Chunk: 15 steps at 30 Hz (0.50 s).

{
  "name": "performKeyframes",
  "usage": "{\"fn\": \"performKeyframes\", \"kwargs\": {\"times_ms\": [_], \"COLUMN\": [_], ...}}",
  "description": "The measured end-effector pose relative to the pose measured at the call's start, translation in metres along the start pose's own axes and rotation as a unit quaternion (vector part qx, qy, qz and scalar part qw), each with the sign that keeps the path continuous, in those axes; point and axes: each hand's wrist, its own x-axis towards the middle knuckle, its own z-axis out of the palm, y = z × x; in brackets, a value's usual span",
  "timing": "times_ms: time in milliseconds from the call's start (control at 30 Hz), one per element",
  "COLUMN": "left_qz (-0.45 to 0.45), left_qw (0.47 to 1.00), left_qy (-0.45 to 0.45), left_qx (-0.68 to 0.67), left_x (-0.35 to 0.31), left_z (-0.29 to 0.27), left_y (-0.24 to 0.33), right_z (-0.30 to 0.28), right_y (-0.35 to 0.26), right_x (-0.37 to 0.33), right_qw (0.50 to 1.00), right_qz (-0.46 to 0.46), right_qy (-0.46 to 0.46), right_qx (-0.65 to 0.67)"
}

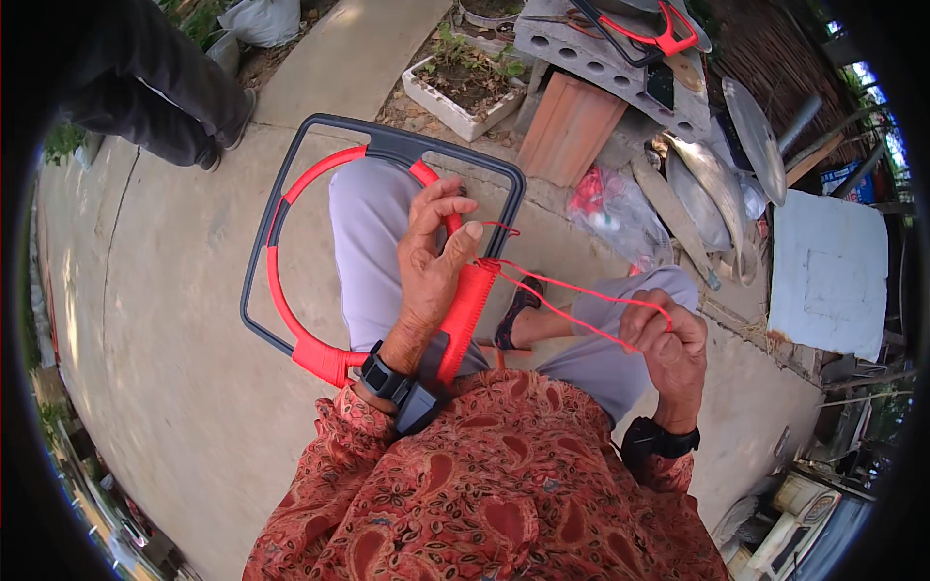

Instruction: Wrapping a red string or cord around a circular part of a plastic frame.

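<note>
A dark grey, rounded rectangular frame (260, 254) with a red cord-wrapped ring (279, 290) inside it lies across my left thigh. Tight red cord windings (469, 312) cover its right side. My left hand (431, 254) is bent over the right part of the ring, its thumb held apart from the curled fingers; the grip underneath is partly hidden. Out to the right, my right hand (668, 334) pinches a doubled loop of red cord (572, 288). Both strands run from the windings to those fingers. A short cord loop (504, 228) sticks out beside my left thumb.
A person in dark trousers (160, 82) stands at the far left. At the upper right, a perforated grey block (581, 58) bears another red-and-black frame (668, 39). Nearby are a white planter (465, 121), an orange-brown tile (572, 131) and a white board (828, 276).
</note>
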Motion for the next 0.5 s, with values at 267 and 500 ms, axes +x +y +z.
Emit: {"fn": "performKeyframes", "kwargs": {"times_ms": [267, 500], "left_qz": [-0.088, -0.323], "left_qw": [0.987, 0.940], "left_qy": [0.122, 0.002], "left_qx": [0.051, -0.108], "left_x": [-0.006, -0.004], "left_z": [0.008, -0.005], "left_y": [0.015, 0.003], "right_z": [-0.136, -0.220], "right_y": [-0.015, 0.034], "right_x": [-0.126, -0.221], "right_qw": [0.866, 0.711], "right_qz": [-0.117, -0.042], "right_qy": [0.266, 0.608], "right_qx": [0.407, 0.352]}}
